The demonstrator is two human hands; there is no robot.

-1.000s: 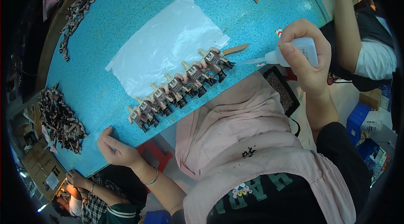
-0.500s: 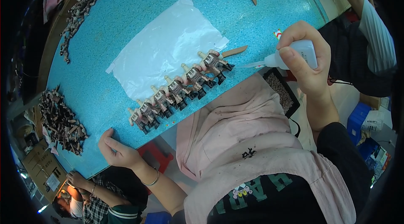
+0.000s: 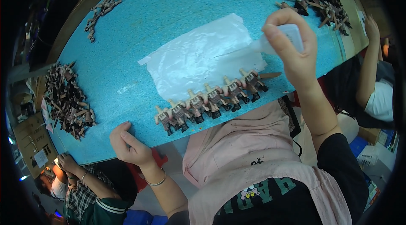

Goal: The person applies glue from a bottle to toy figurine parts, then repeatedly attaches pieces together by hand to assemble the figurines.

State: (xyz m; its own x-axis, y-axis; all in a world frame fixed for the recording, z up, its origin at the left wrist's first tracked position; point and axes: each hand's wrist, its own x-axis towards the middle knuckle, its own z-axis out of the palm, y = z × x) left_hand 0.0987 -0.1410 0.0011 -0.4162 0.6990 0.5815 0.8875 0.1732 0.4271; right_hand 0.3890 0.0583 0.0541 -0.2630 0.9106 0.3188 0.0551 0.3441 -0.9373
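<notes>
Clasping a faintly printed bottle [image 3: 294,35], the right hand [image 3: 292,47] holds its thin nozzle [image 3: 239,50] over crinkled sheeting [image 3: 190,51]; moulded figurines [image 3: 214,99] lie between it and the half-open, empty left hand [image 3: 131,147].

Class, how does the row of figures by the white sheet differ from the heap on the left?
The row of figures is orderly, side by side; the heap is a jumble. The row holds few, the heap many. The row runs along the near edge of the white sheet; the heap lies apart from it. Both are on the blue table.
</notes>
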